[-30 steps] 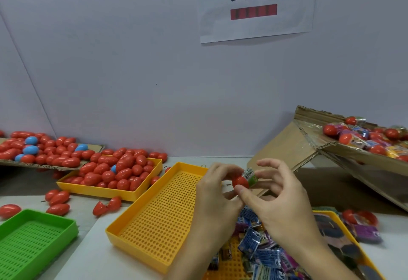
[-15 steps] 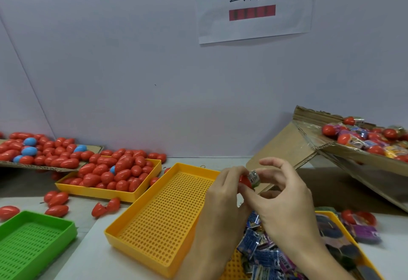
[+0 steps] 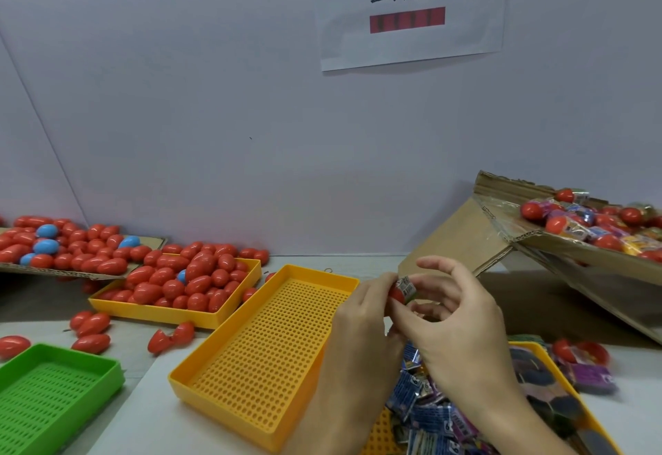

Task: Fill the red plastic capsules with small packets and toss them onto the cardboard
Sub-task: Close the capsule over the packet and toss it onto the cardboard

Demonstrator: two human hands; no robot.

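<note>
Red capsule (image 3: pixel 397 295) w/ small packet (image 3: pixel 407 287) pressed at its open end, held up between both hands above the bench (image 3: pixel 143 415). Left hand (image 3: pixel 361 325) curled round the capsule; right hand (image 3: pixel 462 325) pinches the packet w/ thumb + fingertips, other fingers spread. Below: empty yellow tray (image 3: pixel 265 358), loose packets tray (image 3: pixel 430 408). Cardboard (image 3: pixel 465 239) at right, filled capsules on it.

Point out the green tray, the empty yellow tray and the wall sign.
green tray (image 3: pixel 53 395), head view, on its slotted floor
empty yellow tray (image 3: pixel 265 350), head view, on its perforated floor
wall sign (image 3: pixel 412 10), head view, on the paper's middle
</note>
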